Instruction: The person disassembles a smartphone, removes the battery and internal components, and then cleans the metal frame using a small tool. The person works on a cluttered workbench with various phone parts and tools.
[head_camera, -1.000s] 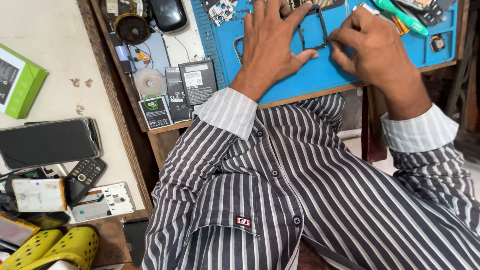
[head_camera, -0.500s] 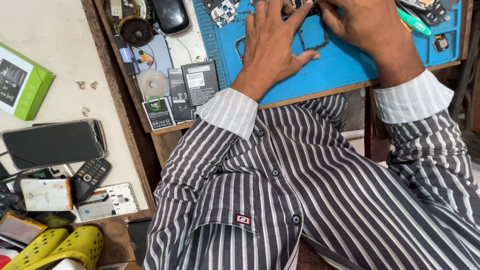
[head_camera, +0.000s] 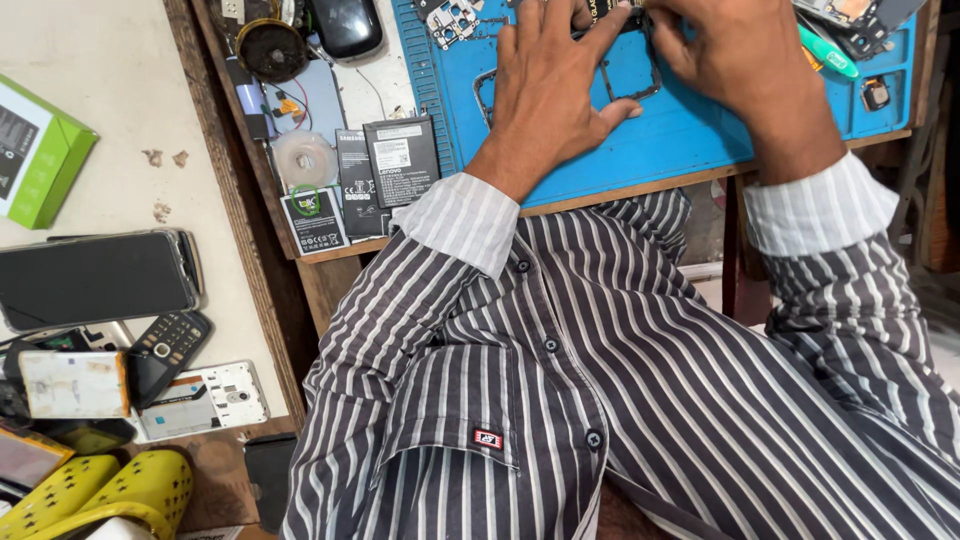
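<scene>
My left hand (head_camera: 553, 88) lies on the blue work mat (head_camera: 690, 130), fingers spread over a dark phone frame (head_camera: 628, 92) and its fingertips pressing a small dark part at the top edge of view. My right hand (head_camera: 745, 60) meets it there, fingers curled on the same part; most of that part is cut off by the frame edge. Both striped sleeves reach down from the mat to my lap.
Left of the mat lie flat phone batteries (head_camera: 400, 160), a tape roll (head_camera: 304, 160), a round speaker (head_camera: 270, 47) and a black mouse (head_camera: 346, 25). A green tool (head_camera: 826, 52) lies on the mat's right. A side table holds a green box (head_camera: 40, 150), phones (head_camera: 95, 278) and yellow shoes (head_camera: 110, 492).
Both hands have shifted toward the far edge of the mat, and the right hand has moved left to meet the left over the small part. The view has tilted down.
</scene>
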